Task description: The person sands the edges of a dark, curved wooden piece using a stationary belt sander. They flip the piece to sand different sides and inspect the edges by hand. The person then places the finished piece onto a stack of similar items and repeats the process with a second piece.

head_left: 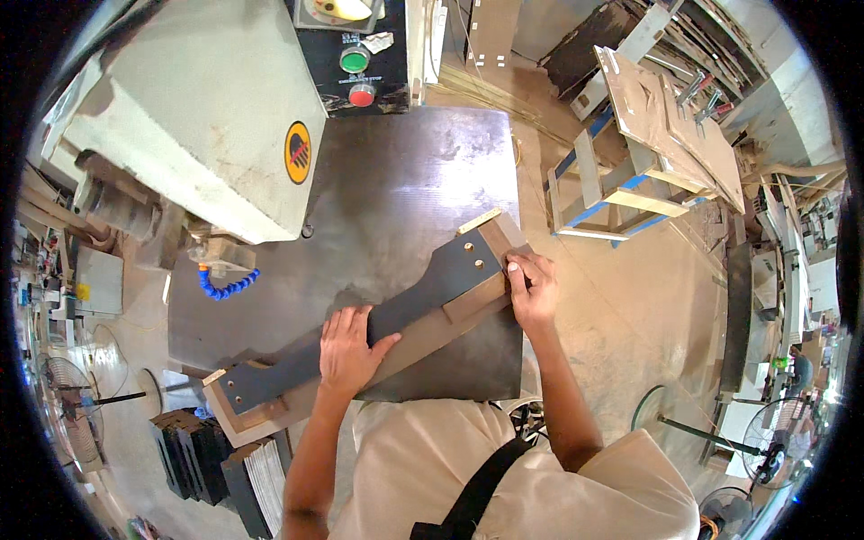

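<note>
A long dark shaped template (409, 306) lies on a wooden board (423, 340), set diagonally across a dark metal machine table (405, 189). My left hand (348, 349) presses flat on the middle of the template, fingers spread. My right hand (531, 288) holds the upper right end of the board, fingers on a small wooden block there. The lower left end of the board (238, 418) overhangs the table's edge.
A large pale machine housing (198, 108) with green and red buttons (358, 76) stands at the upper left, with a blue segmented hose (225, 286) beneath it. A wooden stand with boards (648, 153) sits to the right. Dark stacked pieces (202, 454) lie at lower left.
</note>
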Motion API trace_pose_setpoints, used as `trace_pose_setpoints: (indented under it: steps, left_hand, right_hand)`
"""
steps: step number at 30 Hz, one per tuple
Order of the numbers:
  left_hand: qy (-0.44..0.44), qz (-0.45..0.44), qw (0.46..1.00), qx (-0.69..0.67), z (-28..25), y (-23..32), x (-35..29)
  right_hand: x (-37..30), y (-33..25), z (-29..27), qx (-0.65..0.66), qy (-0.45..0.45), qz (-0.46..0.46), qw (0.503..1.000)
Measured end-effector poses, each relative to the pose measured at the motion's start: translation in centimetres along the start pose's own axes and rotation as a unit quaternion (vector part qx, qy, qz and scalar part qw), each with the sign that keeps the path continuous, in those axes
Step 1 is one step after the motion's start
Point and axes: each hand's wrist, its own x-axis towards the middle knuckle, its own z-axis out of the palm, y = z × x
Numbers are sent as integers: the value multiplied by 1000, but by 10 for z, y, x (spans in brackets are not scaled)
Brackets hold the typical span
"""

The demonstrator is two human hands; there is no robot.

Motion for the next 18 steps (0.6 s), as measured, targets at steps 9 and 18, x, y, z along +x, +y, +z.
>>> trace_pose_setpoints:
  steps: [9,18]
  left_hand:
    - [7,10,1000,0,-1,0,-3]
    - [-59,57,996,-26,-8,-1,-5]
  right_hand:
    - [-2,-9,-7,48,4,46,998]
    - [-22,-7,-50,-39,-40,165,985]
